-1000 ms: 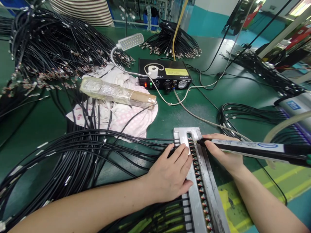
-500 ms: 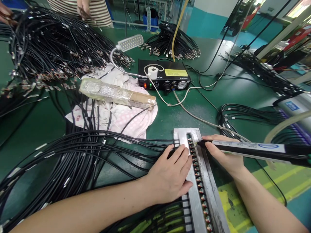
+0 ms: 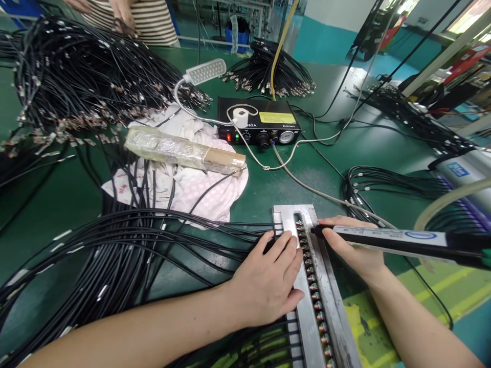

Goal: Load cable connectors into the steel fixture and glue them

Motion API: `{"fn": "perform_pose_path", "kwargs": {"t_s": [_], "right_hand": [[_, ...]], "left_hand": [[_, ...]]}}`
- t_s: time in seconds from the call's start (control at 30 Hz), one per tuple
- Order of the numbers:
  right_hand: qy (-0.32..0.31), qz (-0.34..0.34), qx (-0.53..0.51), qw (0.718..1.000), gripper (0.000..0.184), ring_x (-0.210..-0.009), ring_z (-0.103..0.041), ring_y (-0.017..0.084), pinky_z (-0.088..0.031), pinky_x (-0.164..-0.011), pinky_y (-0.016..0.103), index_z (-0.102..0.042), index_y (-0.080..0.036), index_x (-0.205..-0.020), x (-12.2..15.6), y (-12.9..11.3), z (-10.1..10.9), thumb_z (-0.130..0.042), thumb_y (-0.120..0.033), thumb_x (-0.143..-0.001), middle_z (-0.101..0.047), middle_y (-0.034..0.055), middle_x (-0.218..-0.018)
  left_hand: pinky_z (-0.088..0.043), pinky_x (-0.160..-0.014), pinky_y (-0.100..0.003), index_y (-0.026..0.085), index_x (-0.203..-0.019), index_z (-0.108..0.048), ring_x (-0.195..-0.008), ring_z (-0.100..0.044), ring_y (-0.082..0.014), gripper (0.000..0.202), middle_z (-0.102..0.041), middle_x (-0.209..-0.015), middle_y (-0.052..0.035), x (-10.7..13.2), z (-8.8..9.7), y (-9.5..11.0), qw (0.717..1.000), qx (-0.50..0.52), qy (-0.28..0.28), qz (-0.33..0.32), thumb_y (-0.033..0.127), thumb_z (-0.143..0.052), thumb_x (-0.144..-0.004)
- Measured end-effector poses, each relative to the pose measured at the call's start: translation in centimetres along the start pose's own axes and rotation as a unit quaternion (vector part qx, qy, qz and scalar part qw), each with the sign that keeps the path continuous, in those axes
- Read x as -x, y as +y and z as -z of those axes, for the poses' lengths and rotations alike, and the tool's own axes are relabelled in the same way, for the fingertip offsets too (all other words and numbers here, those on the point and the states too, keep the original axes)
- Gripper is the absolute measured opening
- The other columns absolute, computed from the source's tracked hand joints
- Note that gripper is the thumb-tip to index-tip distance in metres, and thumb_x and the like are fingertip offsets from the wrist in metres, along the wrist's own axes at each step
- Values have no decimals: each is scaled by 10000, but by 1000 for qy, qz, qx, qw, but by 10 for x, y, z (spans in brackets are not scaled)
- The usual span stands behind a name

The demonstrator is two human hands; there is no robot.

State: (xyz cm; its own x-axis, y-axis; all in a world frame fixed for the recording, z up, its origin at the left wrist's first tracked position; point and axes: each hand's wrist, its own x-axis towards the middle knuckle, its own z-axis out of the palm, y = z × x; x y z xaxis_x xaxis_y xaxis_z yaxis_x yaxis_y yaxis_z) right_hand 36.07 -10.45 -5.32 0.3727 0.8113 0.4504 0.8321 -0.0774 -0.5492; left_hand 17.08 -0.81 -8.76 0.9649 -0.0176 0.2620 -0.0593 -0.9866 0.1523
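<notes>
My left hand (image 3: 268, 278) lies flat, fingers stretched out, on the black cables (image 3: 161, 240) and the left edge of a long metal fixture (image 3: 307, 317). A row of small cable connectors (image 3: 312, 286) sits in the fixture's slot. My right hand (image 3: 355, 250) grips a long black-and-white dispensing pen (image 3: 399, 240), held nearly level. Its tip touches the connectors near the fixture's far end.
A black control box (image 3: 259, 125) with lights and a gauge stands behind the fixture, next to a gooseneck lamp (image 3: 203, 71). A wrapped bar (image 3: 180, 151) lies on a white cloth (image 3: 207, 189). Cable heaps (image 3: 76, 82) fill the left and back. Another person in a striped shirt (image 3: 149, 20) works at the far side.
My hands and the pen have barely moved. The other person's hands have come into view at the top left over the cable heap.
</notes>
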Motion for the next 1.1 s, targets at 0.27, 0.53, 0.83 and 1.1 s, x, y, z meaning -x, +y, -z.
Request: {"fn": "perform_pose_path", "kwargs": {"t_s": [0.27,0.53,0.83,1.1], "right_hand": [[-1,13,-3,1000,66,-616,-681,167,-581,-623,240,-678,-209,-721,-2,-1,0,-615,-189,-724,-720,18,-708],[1,4,-4,1000,68,-623,-683,175,-583,-625,252,-681,-205,-716,-1,-1,0,-614,-207,-728,-721,28,-710],[-5,-7,-10,1000,65,-609,-680,174,-582,-607,254,-678,-211,-704,0,0,2,-615,-211,-720,-720,23,-702],[13,-10,-23,1000,66,-629,-680,174,-577,-631,260,-685,-218,-733,4,3,5,-621,-207,-724,-721,20,-719]], "left_hand": [[-212,-1030,-494,71,-1279,-442,-1291,-318,-322,542,-442,-1345,-165,0,-2,0,1000,1,7,-1,457,-298,-928],[-205,-1035,-495,59,-1274,-442,-1284,-323,-324,550,-441,-1342,-175,0,-1,-1,1000,4,2,-2,462,-320,-919],[-211,-1033,-493,70,-1278,-444,-1289,-320,-323,549,-444,-1343,-165,0,-2,0,1000,-1,7,-1,464,-297,-925],[-212,-1038,-496,60,-1269,-453,-1274,-336,-322,552,-453,-1333,-171,0,0,0,1000,-7,9,-4,465,-331,-914]]}}
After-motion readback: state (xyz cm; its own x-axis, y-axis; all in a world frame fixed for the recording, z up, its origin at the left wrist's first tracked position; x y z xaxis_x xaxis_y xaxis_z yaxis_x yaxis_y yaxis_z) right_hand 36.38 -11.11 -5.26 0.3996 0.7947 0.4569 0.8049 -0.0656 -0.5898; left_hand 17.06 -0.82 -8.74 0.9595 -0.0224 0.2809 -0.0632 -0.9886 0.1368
